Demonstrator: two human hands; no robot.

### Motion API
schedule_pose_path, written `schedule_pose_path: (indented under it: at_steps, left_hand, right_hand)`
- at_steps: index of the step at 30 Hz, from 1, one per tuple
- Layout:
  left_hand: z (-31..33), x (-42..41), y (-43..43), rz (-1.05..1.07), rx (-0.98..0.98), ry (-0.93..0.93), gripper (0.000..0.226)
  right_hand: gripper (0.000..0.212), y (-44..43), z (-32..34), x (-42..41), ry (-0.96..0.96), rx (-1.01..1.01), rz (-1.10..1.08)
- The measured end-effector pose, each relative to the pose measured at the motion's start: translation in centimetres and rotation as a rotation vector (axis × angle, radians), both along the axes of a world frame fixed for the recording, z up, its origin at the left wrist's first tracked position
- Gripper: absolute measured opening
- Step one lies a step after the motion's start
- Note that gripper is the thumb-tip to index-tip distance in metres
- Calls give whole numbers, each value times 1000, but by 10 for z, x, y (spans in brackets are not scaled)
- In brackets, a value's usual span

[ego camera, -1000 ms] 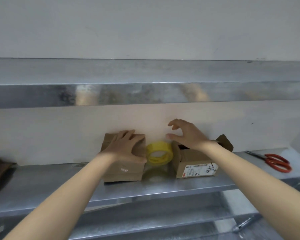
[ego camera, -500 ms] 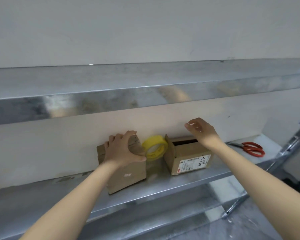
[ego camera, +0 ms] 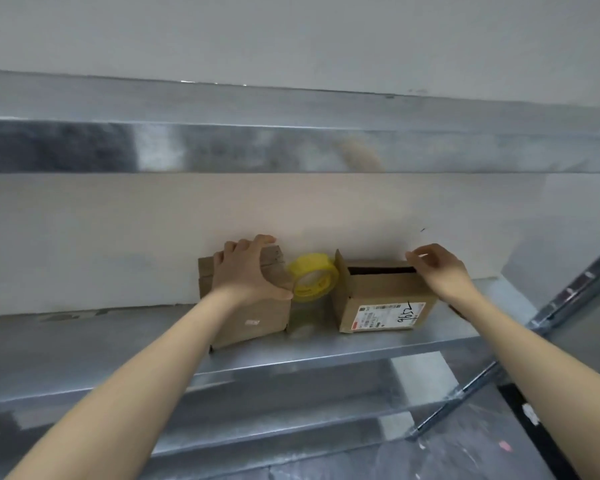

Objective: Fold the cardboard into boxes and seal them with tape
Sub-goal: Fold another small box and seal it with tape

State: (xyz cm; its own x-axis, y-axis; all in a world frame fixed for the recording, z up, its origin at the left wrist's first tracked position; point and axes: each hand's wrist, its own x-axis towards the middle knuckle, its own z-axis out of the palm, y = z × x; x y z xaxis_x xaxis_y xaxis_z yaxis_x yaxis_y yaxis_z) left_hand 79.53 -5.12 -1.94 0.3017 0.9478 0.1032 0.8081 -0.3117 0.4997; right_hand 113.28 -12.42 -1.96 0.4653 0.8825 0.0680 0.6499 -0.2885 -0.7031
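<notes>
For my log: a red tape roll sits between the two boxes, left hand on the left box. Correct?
No: the head view shows a yellow tape roll, not red, between the left box, under the left hand, and the right box.

Grey sheet-metal shelf (ego camera: 84,344) carries a closed brown cardboard box (ego camera: 257,320); a labelled, open-topped brown cardboard box (ego camera: 378,292) to its right; a yellow tape roll (ego camera: 314,280) between them, apparently on edge.
</notes>
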Motion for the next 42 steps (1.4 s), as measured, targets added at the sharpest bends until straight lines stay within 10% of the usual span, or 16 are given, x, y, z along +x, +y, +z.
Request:
schedule_pose_path:
  at_steps: [10, 27, 42]
  left_hand:
    - [0, 40, -3, 77, 11, 45, 92]
    - [-6, 42, -5, 101, 25, 89, 95]
    - [-7, 41, -4, 92, 34, 106, 95]
  right_hand:
    - [17, -7, 11, 59, 65, 342, -109]
    - [26, -2, -94, 131, -278, -449, -58]
    - [48, 2, -102, 140, -540, -620, -77]
